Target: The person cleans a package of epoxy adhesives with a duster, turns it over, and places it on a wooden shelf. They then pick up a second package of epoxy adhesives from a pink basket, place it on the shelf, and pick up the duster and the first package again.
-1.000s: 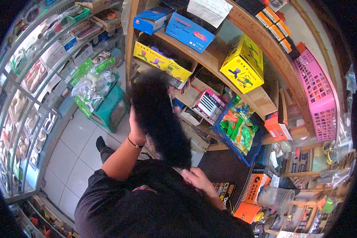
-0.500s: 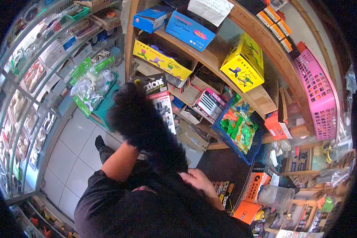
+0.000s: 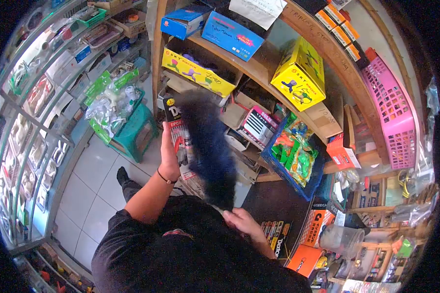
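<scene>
My left hand [image 3: 168, 156] grips the left edge of a black, red and white adhesives pack [image 3: 173, 113], held upright; its fingers are mostly behind the pack. My right hand [image 3: 244, 223] is closed around the handle of a dark, fluffy duster [image 3: 210, 146]. The duster's head is smeared by motion and points up and away from me. It crosses in front of the pack's right side and hides part of the print.
Wooden shelves ahead hold a yellow box [image 3: 195, 73], a blue box [image 3: 232, 36] and a blue basket [image 3: 291, 163] of packets. A teal stool [image 3: 139, 139] with bagged bulbs stands left, near a glass cabinet [image 3: 34, 161]. A pink basket [image 3: 391, 117] is at right.
The duster's head has swung right, off my left forearm and hand. My left hand and more of the pack's left side now show. My right hand keeps its hold on the handle.
</scene>
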### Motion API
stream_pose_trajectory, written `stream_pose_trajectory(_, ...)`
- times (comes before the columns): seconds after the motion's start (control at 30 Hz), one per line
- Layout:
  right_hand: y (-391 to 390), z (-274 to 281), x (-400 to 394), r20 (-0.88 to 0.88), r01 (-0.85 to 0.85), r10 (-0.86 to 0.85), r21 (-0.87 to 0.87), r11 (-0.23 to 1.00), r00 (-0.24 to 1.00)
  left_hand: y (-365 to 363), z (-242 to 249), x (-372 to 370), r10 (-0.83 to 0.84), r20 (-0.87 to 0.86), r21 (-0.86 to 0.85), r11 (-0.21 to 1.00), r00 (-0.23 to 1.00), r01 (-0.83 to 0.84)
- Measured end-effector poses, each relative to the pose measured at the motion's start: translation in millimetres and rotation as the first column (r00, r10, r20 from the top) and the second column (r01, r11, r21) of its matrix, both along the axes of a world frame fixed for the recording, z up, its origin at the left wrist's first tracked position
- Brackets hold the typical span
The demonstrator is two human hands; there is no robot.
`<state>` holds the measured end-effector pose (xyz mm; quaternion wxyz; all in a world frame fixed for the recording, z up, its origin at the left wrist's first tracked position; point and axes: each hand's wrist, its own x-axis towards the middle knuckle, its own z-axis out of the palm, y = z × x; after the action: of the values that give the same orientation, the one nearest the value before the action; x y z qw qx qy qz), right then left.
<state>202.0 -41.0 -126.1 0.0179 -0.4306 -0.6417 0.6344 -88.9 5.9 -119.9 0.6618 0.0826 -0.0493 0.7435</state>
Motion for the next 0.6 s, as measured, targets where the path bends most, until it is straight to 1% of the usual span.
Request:
stream_pose_trajectory(0.03,-2,3,-1,0.140,-0.103,0.082,0.149,0.983,0.987,7,20,12,-0.109,-0.231,-0.002,0.994,0.967,0.111)
stream_pose_trajectory(0.07,-3,2,-2,0.140,-0.097,0.077,0.147,0.984,0.987,7,18,14,-0.098,-0.194,-0.082,0.993,0.976,0.083)
stream_pose_trajectory(0.1,-5,1,-4,0.094,-0.040,0.025,0.156,0.987,0.995,8,16,16,-0.081,-0.158,-0.163,0.985,0.984,0.055)
stream_pose_trajectory(0.13,-6,1,-6,0.047,0.018,-0.025,0.161,0.987,0.999,7,8,10,-0.081,-0.093,-0.071,0.995,0.992,0.075)
stream_pose_trajectory(0.17,-8,4,-9,0.049,0.019,-0.027,0.158,0.987,0.998,6,0,4,-0.094,-0.027,0.024,0.995,0.995,0.095)
stream_pose_trajectory(0.2,-8,11,-14,0.018,0.066,-0.068,0.063,0.996,0.998,5,-2,-1,-0.119,0.035,0.118,0.986,0.992,0.114)
stream_pose_trajectory(0.23,-8,15,-16,-0.010,0.110,-0.111,-0.032,0.993,0.994,4,-3,0,-0.107,0.091,0.112,0.989,0.990,0.096)
stream_pose_trajectory(0.27,-7,13,-14,-0.011,0.111,-0.112,-0.030,0.993,0.994,6,-2,4,-0.104,0.015,0.051,0.993,0.994,0.103)
stream_pose_trajectory(0.3,-6,9,-10,0.051,-0.026,0.023,0.052,0.998,0.998,7,4,8,-0.110,-0.062,-0.009,0.994,0.992,0.109)
stream_pose_trajectory(0.33,-5,7,-7,0.124,-0.166,0.151,0.125,0.978,0.981,5,11,9,-0.101,-0.126,-0.040,0.994,0.987,0.097)
stream_pose_trajectory(0.37,-7,6,-8,0.127,-0.166,0.150,0.126,0.978,0.981,2,21,10,-0.096,-0.190,-0.071,0.994,0.977,0.084)
stream_pose_trajectory(0.4,-10,4,-12,0.065,-0.037,0.031,0.094,0.995,0.997,-1,31,11,-0.094,-0.253,-0.100,0.993,0.963,0.070)
stream_pose_trajectory(0.43,-12,3,-14,0.007,0.089,-0.089,0.054,0.995,0.996,-4,40,12,0.018,-0.247,-0.288,0.953,0.969,-0.091)
stream_pose_trajectory(0.47,-12,4,-15,0.009,0.083,-0.083,0.055,0.995,0.996,-6,44,12,0.130,-0.263,-0.463,0.852,0.956,-0.243)
stream_pose_trajectory(0.5,-11,6,-17,-0.022,0.104,-0.105,-0.019,0.994,0.994,7,-44,-11,-0.023,-0.107,0.031,0.999,0.994,0.027)
stream_pose_trajectory(0.53,-9,7,-18,-0.053,0.125,-0.130,-0.093,0.988,0.990,-1,-10,-1,0.073,-0.269,-0.226,0.964,0.960,-0.137)
stream_pose_trajectory(0.57,-9,6,-17,-0.053,0.123,-0.128,-0.092,0.988,0.990,-3,13,8,0.042,-0.189,-0.191,0.978,0.981,-0.079)
stream_pose_trajectory(0.6,-8,4,-14,0.002,0.012,-0.012,0.030,0.999,1.000,-4,25,12,0.005,-0.108,-0.150,0.988,0.994,-0.021)
